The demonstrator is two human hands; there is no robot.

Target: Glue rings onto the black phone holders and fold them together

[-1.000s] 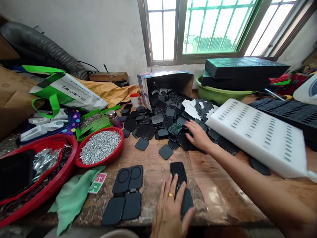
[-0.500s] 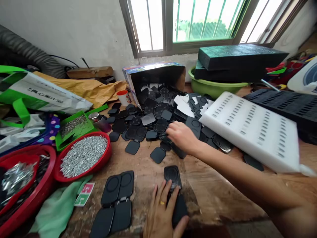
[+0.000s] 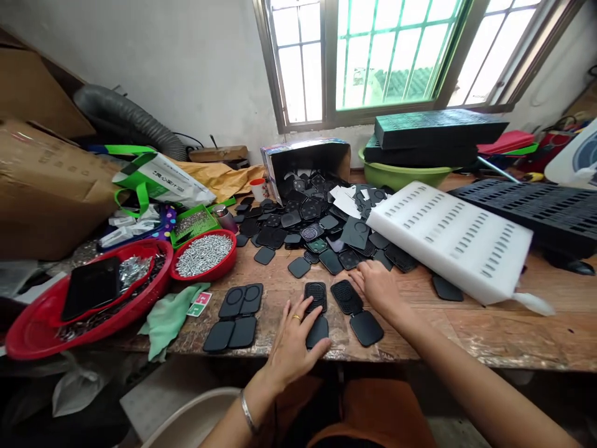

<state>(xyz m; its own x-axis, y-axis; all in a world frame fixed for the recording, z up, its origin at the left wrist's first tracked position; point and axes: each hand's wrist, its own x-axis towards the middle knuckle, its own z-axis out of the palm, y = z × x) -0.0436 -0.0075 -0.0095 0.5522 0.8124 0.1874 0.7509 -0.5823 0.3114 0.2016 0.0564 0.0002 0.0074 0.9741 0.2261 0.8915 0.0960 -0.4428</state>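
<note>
My left hand (image 3: pixel 296 333) lies with fingers spread over a hinged pair of black plates (image 3: pixel 316 295), whose upper plate has a textured face and whose lower one is smooth. To its right, my right hand (image 3: pixel 379 287) has its fingertips closed at the upper edge of another hinged pair of black plates (image 3: pixel 366 328), which lies slightly tilted on the table. Two more hinged pairs (image 3: pixel 242 333) sit side by side, unfolded, left of my left hand; their upper plates carry raised rings. Beyond my hands spreads a heap of similar black plates (image 3: pixel 291 219).
An open box (image 3: pixel 347 158) on its side spills plates onto the wooden table (image 3: pixel 280 280). Leftward stand a red bowl (image 3: pixel 233 258) of metal pins and a larger red basin (image 3: pixel 28 333). A white slotted foam block (image 3: pixel 448 239) lies at right, near a green basin (image 3: pixel 401 179).
My right hand has come back from the heap toward me, bringing a hinged pair of black plates beside the one under my left hand. The camera view has shifted and widened on the table.
</note>
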